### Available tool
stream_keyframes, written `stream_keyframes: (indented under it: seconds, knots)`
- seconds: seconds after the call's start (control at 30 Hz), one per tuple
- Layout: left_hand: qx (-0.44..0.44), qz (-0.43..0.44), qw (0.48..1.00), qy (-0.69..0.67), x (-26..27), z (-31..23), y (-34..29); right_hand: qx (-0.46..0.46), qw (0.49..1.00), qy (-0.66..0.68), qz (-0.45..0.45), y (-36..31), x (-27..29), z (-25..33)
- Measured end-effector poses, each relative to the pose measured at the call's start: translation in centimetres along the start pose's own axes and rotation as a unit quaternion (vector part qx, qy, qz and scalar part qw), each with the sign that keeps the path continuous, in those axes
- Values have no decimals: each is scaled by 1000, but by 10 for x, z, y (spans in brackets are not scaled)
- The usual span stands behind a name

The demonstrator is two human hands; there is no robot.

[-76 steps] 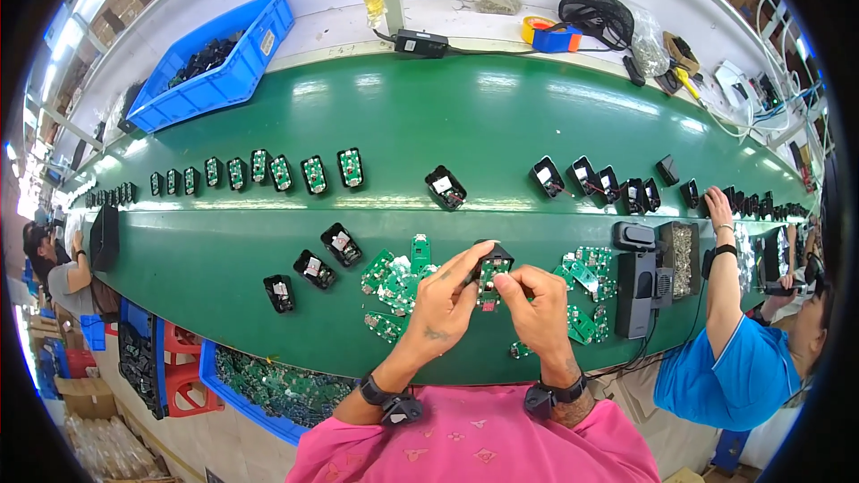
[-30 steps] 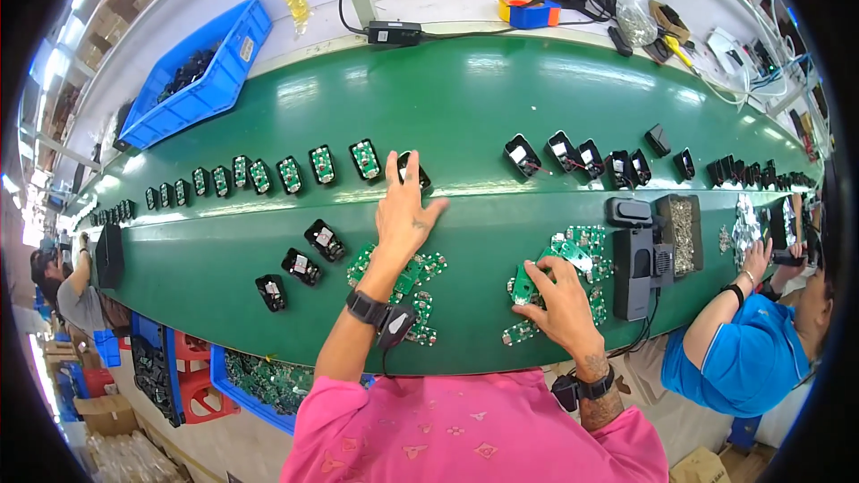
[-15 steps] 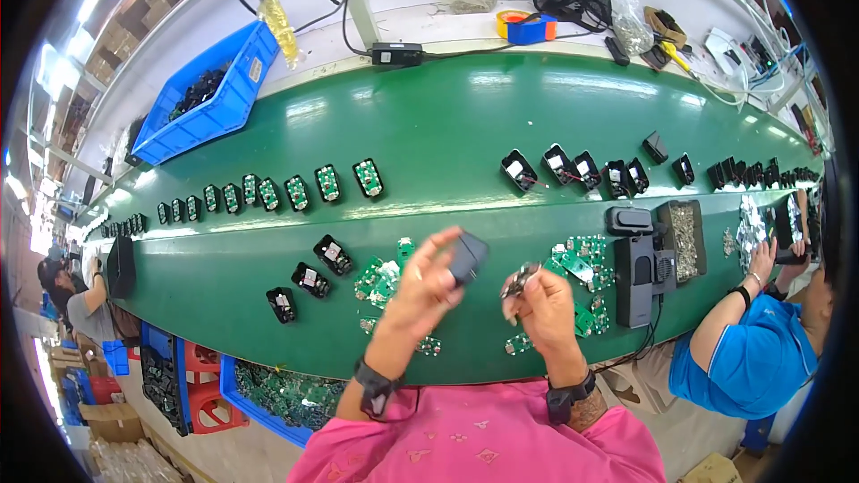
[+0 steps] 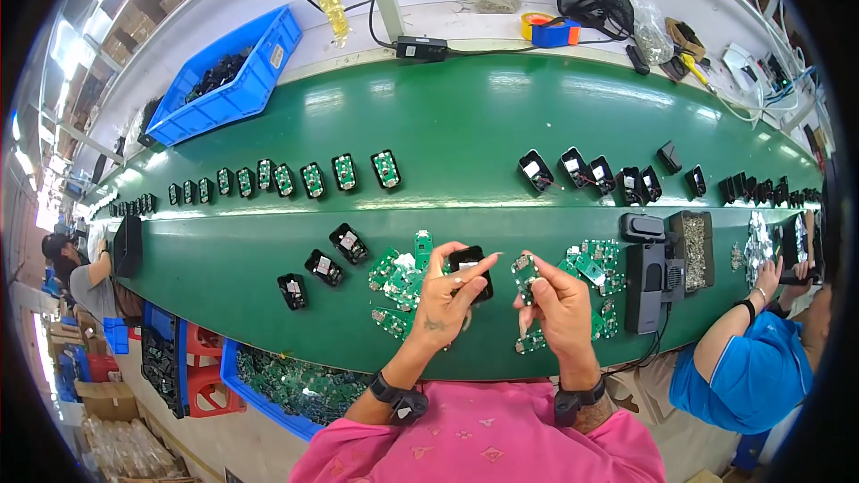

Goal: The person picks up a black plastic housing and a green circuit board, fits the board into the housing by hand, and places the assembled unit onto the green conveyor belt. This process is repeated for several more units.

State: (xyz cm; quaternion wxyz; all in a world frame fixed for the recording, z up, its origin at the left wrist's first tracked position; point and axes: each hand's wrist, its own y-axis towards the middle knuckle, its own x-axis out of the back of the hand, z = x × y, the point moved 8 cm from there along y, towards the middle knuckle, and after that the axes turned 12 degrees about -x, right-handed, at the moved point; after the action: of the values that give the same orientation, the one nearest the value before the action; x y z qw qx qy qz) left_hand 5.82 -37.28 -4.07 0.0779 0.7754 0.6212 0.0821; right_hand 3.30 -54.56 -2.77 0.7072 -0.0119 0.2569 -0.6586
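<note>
In my left hand (image 4: 437, 302) is a small black plastic housing (image 4: 469, 261), its hollow side turned up, with the fingers closed around its edge. My right hand (image 4: 565, 311) pinches a small green circuit board (image 4: 523, 272) by its side, just right of the housing and apart from it. Below my hands, loose green circuit boards (image 4: 400, 279) lie piled at the left, and another heap of boards (image 4: 595, 266) lies at the right. Several black housings (image 4: 323, 266) with pale parts inside stand left of my left hand.
A row of housings with boards (image 4: 344, 172) runs along the green table (image 4: 447, 125); more open housings (image 4: 537, 170) stand farther right. A dark grey device (image 4: 643, 284) and a tray of small metal parts (image 4: 694, 250) stand at right, near a co-worker in blue (image 4: 743, 367). A blue bin (image 4: 224, 80) sits back left.
My left hand has turned the housing so that its hollow side shows instead of its outer back. The board in my right hand now shows its green face. The whole view has shifted slightly.
</note>
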Motion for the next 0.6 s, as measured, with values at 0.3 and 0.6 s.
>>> stream_keyframes:
  seconds: [0.3, 0.6]
  knots:
    - [-57, 75, 973, 209, -17, -23, 6, -7, 992, -95, 86, 5, -30, 14]
    - [5, 31, 998, 46, -19, -21, 9, 25, 989, -144, -5, 14, -7, -2]
